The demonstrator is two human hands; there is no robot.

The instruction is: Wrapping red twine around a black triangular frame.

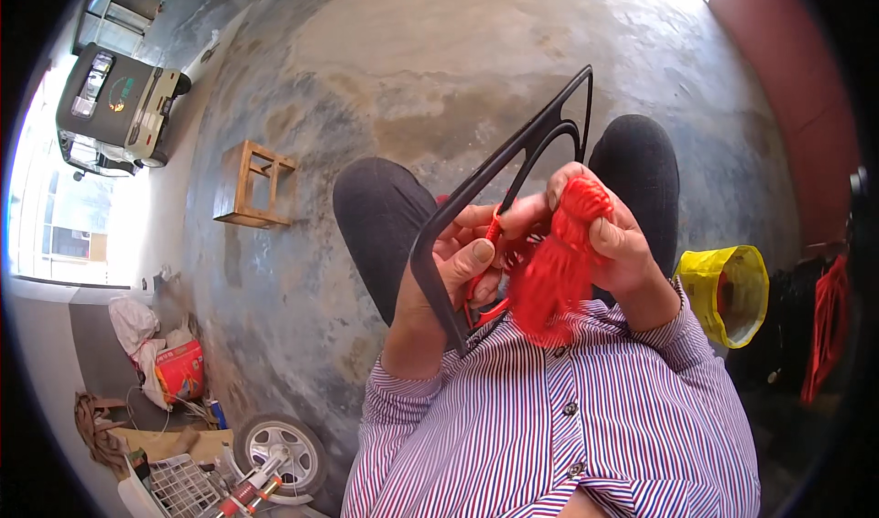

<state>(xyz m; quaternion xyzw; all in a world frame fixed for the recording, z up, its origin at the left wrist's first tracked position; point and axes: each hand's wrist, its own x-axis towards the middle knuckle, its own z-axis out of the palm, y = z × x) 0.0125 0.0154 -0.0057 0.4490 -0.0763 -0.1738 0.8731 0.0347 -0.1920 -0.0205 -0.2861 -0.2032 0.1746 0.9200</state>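
Observation:
A black frame (515, 149) of straight and curved bars stands tilted across my lap. My left hand (462, 260) is closed at the frame's inner bar, thumb and fingers pinching a red cord (494, 228) that is wrapped on that bar. In my right hand (621, 243) is a looped bundle of red cord (560, 275), gripped near its top while its lower strands hang blurred toward my shirt. The fingertips of both hands come close together beside the bar. More red cord shows below my left hand, partly hidden by the fingers and the frame.
A yellow bag (723, 296) stands to my right, with red strands (828, 330) hanging beyond it. On the left are a wooden stool (253, 185), a wheel (280, 454), a white rack (186, 487) and sacks (146, 335). A three-wheeled vehicle (119, 106) is parked at the far left.

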